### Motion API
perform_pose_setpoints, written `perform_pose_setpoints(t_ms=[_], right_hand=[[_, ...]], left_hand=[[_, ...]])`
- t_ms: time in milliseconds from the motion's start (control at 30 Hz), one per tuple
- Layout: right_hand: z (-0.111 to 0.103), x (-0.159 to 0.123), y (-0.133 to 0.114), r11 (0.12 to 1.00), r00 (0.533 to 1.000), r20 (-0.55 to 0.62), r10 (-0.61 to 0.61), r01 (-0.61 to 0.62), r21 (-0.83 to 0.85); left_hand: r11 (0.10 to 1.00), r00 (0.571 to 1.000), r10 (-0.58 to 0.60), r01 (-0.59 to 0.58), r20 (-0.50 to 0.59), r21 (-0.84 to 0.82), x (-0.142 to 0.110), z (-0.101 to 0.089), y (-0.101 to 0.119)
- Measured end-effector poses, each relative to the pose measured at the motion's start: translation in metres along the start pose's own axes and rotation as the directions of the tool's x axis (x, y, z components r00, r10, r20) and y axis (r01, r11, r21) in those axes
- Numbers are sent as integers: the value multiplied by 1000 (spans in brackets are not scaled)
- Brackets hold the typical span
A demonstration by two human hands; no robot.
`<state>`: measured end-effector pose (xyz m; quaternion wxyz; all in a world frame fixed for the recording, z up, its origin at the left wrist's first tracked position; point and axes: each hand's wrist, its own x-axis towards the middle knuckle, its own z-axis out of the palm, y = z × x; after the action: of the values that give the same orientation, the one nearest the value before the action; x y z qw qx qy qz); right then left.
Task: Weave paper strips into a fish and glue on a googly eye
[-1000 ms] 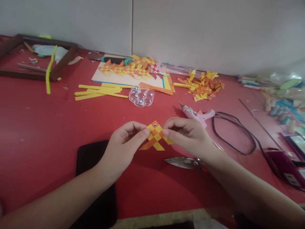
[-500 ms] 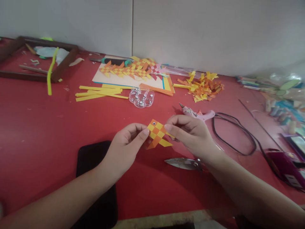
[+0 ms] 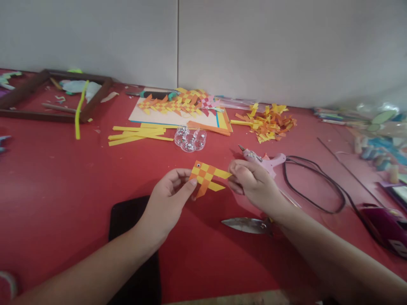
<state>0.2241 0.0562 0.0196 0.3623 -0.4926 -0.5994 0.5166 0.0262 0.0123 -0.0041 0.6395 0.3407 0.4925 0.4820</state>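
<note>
A small woven paper fish (image 3: 206, 177) in orange and yellow, with a googly eye, is held just above the red table (image 3: 63, 169). My left hand (image 3: 168, 203) pinches its left edge between thumb and forefinger. My right hand (image 3: 252, 184) is curled, its fingertips pinching the yellow tail strip at the fish's right end. A pair of scissors (image 3: 246, 224) lies on the table just below my right wrist.
A pink glue gun (image 3: 265, 160) with a black cord (image 3: 318, 186) lies to the right. Behind are a clear tray of googly eyes (image 3: 190, 140), yellow paper strips (image 3: 136, 133), several woven fish on card (image 3: 178, 103), paper scraps (image 3: 270, 120), a wooden frame (image 3: 51, 95). A black phone (image 3: 133, 237) lies under my left forearm.
The fish has turned so its head points left and its tail right. My right hand has slid off the body to the tail strip. The view has tilted down slightly.
</note>
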Motion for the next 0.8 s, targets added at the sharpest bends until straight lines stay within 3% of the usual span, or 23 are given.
perform_pose_setpoints(t_ms=[233,367,467,600,700,800], right_hand=[[-5,5,5,979,995,-80,-59,41,-200],[-2,4,8,998,997,-80,-5,0,-66],[3,1,4,997,996,54,-71,69,46],[10,-8,-3,978,950,280,-140,89,187],[15,-13,-5,954,928,368,-55,-60,294],[16,-12,-5,957,918,396,-23,-94,273]], left_hand=[[992,997,-63,59,-37,-112,2,-3,-2],[969,996,-84,85,13,-230,4,-1,3],[898,964,-145,224,224,-380,1,2,12],[819,847,-234,437,478,-371,-5,3,19],[808,793,-281,500,541,-313,-8,1,18],[842,798,-295,477,525,-253,-9,-1,14]])
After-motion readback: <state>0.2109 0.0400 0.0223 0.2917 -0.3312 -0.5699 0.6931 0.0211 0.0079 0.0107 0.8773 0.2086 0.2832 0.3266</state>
